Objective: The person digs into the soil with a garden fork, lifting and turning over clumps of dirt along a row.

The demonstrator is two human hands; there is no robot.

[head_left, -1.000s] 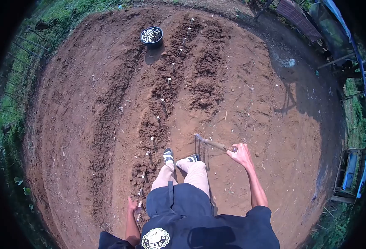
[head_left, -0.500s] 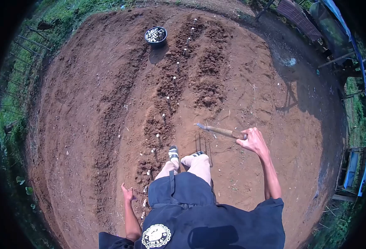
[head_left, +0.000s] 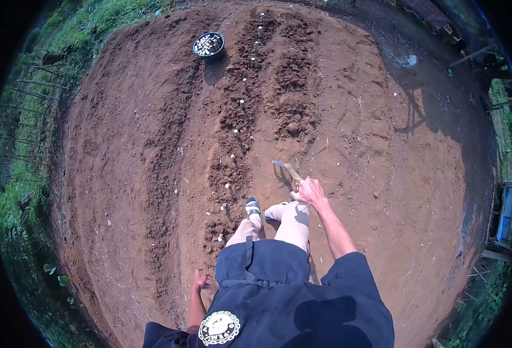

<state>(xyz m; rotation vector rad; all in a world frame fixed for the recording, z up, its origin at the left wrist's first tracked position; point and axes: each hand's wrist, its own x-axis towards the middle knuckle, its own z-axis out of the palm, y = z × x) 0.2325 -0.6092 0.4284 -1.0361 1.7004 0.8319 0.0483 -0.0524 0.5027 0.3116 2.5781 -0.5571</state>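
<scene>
- Right hand [head_left: 309, 191]: fingers wrapped round the handle of a hoe [head_left: 292, 172]. Right of the row of stakes [head_left: 242, 102].
- Hoe: its blade [head_left: 278, 163] points toward the row and lies apart from it, over bare soil. Contact with the ground: cannot tell.
- Left hand [head_left: 199, 280]: beside the row's near end, on its left, low by the person's side. Blurred; cannot tell whether the fingers are closed or hold anything.
- Change: the right hand has come in nearer the row, handle with it; the left hand, outspread half a second ago, is now drawn in toward the row's line.
- Bearing on the work, as judged: the hoe stays in hand, clear of the row; the stakes in view look undisturbed.
- Feet [head_left: 252, 207]: in striped footwear, just right of the row.
- Tub [head_left: 211, 56]: dark, filled with pale-ended pieces [head_left: 208, 43]; left of the row's far part.
- Clods [head_left: 292, 101]: a broken strip right of the row, along its far half.
- Greenery [head_left: 26, 197]: well left of the row.
</scene>
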